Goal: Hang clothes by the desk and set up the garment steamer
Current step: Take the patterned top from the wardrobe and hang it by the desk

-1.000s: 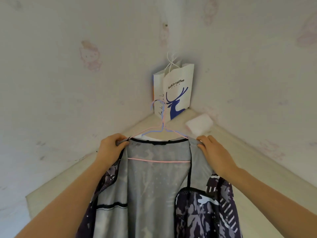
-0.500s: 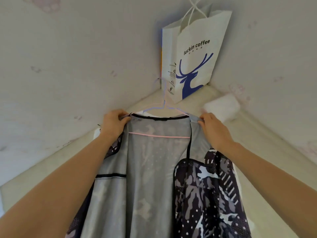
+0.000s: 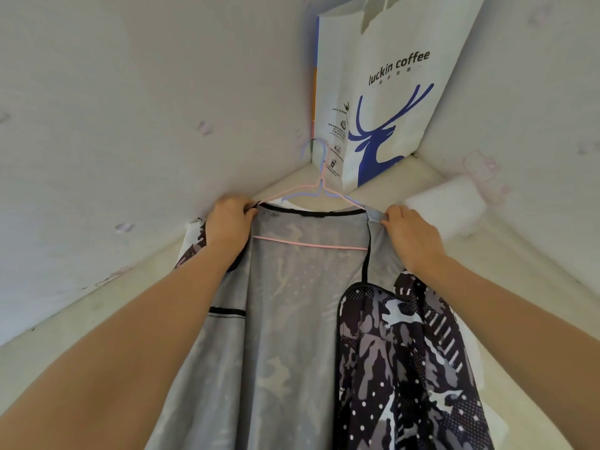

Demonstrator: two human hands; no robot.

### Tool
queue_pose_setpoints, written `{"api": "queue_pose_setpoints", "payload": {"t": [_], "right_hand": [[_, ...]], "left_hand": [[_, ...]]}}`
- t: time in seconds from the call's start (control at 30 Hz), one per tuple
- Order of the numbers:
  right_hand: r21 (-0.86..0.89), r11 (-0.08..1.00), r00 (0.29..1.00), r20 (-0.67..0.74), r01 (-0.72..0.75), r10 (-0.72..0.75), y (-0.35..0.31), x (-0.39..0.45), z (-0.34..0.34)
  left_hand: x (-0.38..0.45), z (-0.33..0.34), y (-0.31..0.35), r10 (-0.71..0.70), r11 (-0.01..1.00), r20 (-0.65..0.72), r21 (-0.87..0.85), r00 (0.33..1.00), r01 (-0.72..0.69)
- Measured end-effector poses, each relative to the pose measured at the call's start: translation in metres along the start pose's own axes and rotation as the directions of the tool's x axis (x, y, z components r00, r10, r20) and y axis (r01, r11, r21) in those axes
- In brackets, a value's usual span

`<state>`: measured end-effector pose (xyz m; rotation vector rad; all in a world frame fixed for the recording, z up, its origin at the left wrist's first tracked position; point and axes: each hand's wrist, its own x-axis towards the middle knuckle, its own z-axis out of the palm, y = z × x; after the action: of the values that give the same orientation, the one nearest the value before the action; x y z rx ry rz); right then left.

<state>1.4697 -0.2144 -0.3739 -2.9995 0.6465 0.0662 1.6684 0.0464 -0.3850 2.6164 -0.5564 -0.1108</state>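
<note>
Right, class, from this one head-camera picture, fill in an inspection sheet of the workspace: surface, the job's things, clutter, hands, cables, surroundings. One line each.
Surface: pale ledge running along both walls into the corner.
Job's things: camouflage-print jacket, open at the front, grey lining showing, on a pink wire hanger; a blue wire hanger lies with it. No steamer seen.
Clutter: white paper coffee bag with a blue deer, in the corner; a white soft roll on the ledge.
Hands: left hand grips the jacket's left shoulder, right hand its right shoulder.
Cables: nothing seen.
Surroundings: pale wallpaper with faint pink prints.
</note>
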Motion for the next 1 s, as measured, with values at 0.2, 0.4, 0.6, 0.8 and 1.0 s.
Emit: {"api": "queue_pose_setpoints", "payload": {"t": [0.2,0.4,0.6,0.8,1.0], "right_hand": [[-0.078,0.996,0.999,0.019,0.033,-0.032,-0.001,0.0,0.005],[-0.067,0.996,0.993,0.105,-0.054,0.061,-0.011,-0.011,-0.002],[-0.033,0.997,0.99,0.126,-0.063,0.067,-0.023,-0.04,-0.009],[-0.027,1.0,0.992,0.123,0.003,0.001,-0.045,-0.093,-0.011],[0.023,1.0,0.988,0.156,-0.013,0.009,-0.08,-0.163,-0.011]], "left_hand": [[0.0,0.009,-0.006,0.016,0.998,0.019,0.058,1.0,-0.017],[-0.01,0.003,-0.002,0.014,0.988,0.156,0.152,0.988,-0.038],[-0.053,-0.004,-0.003,0.103,0.978,0.11,0.17,0.989,-0.121],[-0.109,-0.012,-0.002,0.123,0.952,0.206,0.252,0.971,-0.174],[-0.179,-0.02,-0.005,0.224,0.917,0.233,0.278,0.946,-0.286]]}}
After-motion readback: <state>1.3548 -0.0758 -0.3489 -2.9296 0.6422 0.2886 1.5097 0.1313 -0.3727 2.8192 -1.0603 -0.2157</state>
